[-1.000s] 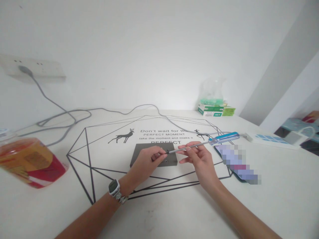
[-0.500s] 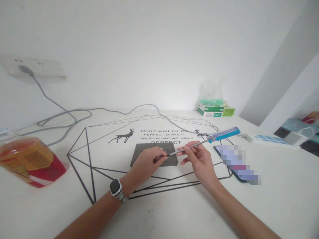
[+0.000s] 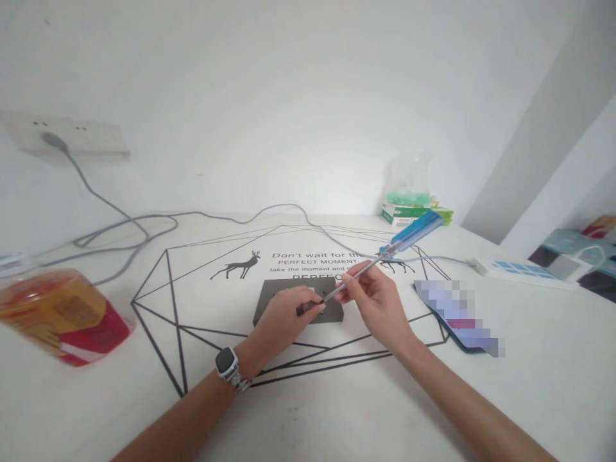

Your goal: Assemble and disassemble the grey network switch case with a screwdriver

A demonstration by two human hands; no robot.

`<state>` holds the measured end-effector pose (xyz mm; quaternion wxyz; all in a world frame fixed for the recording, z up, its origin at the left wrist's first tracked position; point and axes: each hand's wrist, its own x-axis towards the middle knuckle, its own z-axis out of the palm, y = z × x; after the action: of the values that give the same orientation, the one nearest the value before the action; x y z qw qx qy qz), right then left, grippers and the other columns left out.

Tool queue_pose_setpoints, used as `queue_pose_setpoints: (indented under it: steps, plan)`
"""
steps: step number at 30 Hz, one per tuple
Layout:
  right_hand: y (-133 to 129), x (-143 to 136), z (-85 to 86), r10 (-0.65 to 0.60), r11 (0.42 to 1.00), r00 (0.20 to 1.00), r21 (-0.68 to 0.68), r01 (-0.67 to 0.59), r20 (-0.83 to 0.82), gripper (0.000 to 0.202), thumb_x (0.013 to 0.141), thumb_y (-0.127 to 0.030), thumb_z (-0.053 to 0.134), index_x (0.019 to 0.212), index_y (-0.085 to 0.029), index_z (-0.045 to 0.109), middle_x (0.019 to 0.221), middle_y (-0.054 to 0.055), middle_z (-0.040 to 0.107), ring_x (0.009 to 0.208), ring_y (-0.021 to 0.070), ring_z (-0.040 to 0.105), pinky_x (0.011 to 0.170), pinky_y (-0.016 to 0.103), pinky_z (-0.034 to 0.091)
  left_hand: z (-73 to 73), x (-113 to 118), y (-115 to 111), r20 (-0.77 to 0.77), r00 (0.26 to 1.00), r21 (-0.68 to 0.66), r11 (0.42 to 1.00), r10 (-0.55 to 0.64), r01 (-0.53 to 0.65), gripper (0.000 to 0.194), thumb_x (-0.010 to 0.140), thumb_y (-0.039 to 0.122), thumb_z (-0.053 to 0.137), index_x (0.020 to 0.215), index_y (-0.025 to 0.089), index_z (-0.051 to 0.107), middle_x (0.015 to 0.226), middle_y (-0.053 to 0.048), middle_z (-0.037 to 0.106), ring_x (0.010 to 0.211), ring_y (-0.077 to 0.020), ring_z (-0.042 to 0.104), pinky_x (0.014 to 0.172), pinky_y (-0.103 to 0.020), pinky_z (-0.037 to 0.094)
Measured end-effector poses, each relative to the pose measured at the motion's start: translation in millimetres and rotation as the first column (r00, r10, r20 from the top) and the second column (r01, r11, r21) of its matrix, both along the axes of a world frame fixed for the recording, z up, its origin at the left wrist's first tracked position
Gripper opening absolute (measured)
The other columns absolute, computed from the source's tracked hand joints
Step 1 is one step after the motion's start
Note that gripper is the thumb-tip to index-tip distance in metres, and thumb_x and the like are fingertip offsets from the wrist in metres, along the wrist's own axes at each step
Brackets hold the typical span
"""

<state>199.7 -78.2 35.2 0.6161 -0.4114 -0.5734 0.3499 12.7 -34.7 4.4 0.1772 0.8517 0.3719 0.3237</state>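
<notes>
My right hand (image 3: 378, 298) pinches the metal shaft of a screwdriver (image 3: 409, 234) with a clear blue handle. The handle tilts up to the right, and the tip points down-left to the fingertips of my left hand (image 3: 289, 311). Thumb and fingers of that left hand are closed at the dark tip; whether they grip the tip or a small dark piece beside it, I cannot tell. Beneath the left hand, a flat dark grey box (image 3: 274, 289) lies on the white table (image 3: 298, 417), partly covered by the hand. A watch (image 3: 228, 366) is on my left wrist.
A red and yellow plastic container (image 3: 67, 317) stands at the left. To the right lie a phone (image 3: 452, 314) and a white power strip (image 3: 529, 273). A grey cable (image 3: 250, 217) runs along the back, near small green-and-white boxes (image 3: 399, 215) with a bag on top.
The screwdriver has tilted more steeply, its handle moving up and to the left. My right hand has shifted left along the shaft, closer to my left hand, which has hardly moved.
</notes>
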Motion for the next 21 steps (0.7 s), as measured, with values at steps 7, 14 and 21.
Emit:
queue_pose_setpoints:
  steps: [7, 14, 21]
  plan:
    - [18.2, -15.3, 28.4, -0.112, 0.988, 0.842, 0.149, 0.038, 0.527, 0.026, 0.095, -0.034, 0.059, 0.073, -0.022, 0.054, 0.061, -0.001, 0.061, 0.057, 0.0158, 0.060, 0.057, 0.028, 0.044, -0.1, 3.3, -0.5, 0.058, 0.997, -0.021, 0.999, 0.042, -0.041, 0.021, 0.093, 0.028, 0.061, 0.077, 0.018, 0.069, 0.071, 0.001, 0.063, 0.064, -0.0128, 0.052, 0.062, -0.026, 0.038]
    - [22.9, -25.2, 23.4, -0.157, 0.978, 0.759, 0.204, 0.033, 0.632, 0.035, 0.096, -0.031, 0.057, 0.065, -0.024, 0.043, 0.056, -0.002, 0.059, 0.055, 0.0157, 0.054, 0.056, 0.027, 0.036, 2.1, 4.1, -1.9, 0.154, 0.988, -0.067, 0.998, 0.008, 0.002, 0.015, 0.091, 0.023, 0.058, 0.085, 0.018, 0.070, 0.080, 0.000, 0.066, 0.067, -0.0131, 0.054, 0.063, -0.024, 0.043]
    - [15.7, -18.6, 10.0, -0.107, 0.986, 0.806, 0.165, 0.012, 0.582, 0.033, 0.097, -0.035, 0.056, 0.067, -0.024, 0.048, 0.059, 0.000, 0.063, 0.057, 0.0171, 0.058, 0.056, 0.027, 0.040, -1.2, 3.6, -0.8, 0.053, 0.998, -0.038, 0.999, -0.016, 0.019, 0.013, 0.091, 0.020, 0.059, 0.085, 0.018, 0.070, 0.084, -0.002, 0.070, 0.077, -0.0169, 0.061, 0.071, -0.028, 0.045]
